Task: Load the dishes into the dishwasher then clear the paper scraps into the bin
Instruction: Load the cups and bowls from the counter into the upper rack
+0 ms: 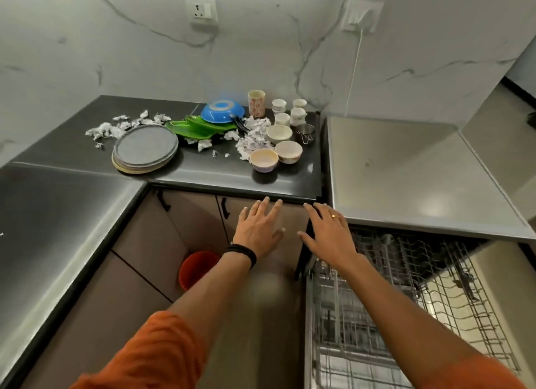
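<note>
On the dark counter [208, 174] lie a stack of grey plates [145, 147], green trays [197, 127], an upturned blue bowl [222, 113], three pale bowls [264, 159], a patterned tumbler [256, 102] and several small white cups [290, 113]. Crumpled paper scraps [106, 130] are scattered among them. The dishwasher stands open at the right with its wire racks [406, 272] pulled out. My left hand [259, 229] and my right hand [327, 232] hover empty with fingers spread, just below the counter's front edge. An orange bin [194, 268] sits on the floor.
A small metal strainer [306, 132] lies beside the cups. A steel top [406, 171] covers the dishwasher at the right, and a steel surface [58, 214] runs along the left. Cabinet doors with black handles [224, 211] are below the counter. A white cable [355, 66] hangs from a wall socket.
</note>
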